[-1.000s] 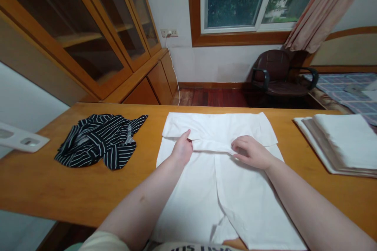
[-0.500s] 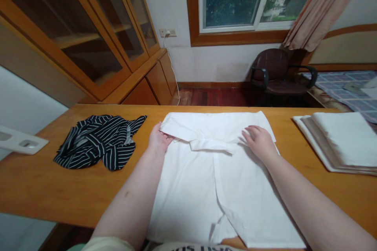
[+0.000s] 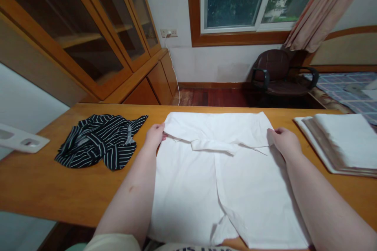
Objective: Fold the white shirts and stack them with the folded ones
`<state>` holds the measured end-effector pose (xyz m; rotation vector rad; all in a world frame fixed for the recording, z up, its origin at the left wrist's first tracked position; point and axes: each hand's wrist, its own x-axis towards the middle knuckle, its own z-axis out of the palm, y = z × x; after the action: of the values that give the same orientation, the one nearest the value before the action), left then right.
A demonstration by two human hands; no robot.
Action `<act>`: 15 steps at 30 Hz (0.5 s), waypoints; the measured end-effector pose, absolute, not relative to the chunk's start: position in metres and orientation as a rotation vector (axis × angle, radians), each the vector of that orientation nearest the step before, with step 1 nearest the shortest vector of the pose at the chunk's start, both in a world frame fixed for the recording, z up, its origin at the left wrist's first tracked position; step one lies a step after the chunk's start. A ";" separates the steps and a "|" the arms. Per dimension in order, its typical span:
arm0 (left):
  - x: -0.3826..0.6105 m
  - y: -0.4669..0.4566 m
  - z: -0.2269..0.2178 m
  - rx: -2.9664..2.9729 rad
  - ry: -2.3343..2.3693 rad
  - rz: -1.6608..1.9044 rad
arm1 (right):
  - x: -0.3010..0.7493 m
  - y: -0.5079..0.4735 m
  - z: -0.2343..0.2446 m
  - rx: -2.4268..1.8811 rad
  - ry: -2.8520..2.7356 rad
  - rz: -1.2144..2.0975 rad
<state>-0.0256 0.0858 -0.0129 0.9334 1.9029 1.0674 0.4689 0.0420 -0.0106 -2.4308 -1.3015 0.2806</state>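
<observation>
A white garment lies spread on the wooden table in front of me, its far part folded over toward me. A narrow loose strip of cloth lies across the middle of the fold, and a slit runs down the centre to the near edge. My left hand pinches the left end of the folded part. At the opposite end, my right hand is closed on the right edge of the fold, thumb and fingers together. The fingertips of both hands are partly hidden by the cloth.
A black-and-white striped cloth lies crumpled on the left of the table. Folded white cloths are stacked at the right. A white plastic piece juts in from the left. Beyond stand a cabinet and an armchair.
My right hand has moved right, from over the fold to its right edge, and closed there. My left hand has shifted slightly at the left end, its fingers now closed on the cloth.
</observation>
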 end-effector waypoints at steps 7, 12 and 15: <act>-0.019 0.091 -0.015 0.839 1.829 1.189 | 0.464 0.041 -0.009 -2.226 -1.116 0.389; -0.018 0.092 -0.018 0.833 1.740 1.224 | 0.465 0.042 -0.011 -2.257 -1.153 0.425; -0.020 0.093 -0.019 0.829 1.751 1.211 | 0.467 0.044 -0.014 -2.250 -1.154 0.396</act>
<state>-0.0197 0.0930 -0.0190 0.8286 1.7511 1.2105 0.4671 0.0438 -0.0144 -2.2504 -1.1540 0.3963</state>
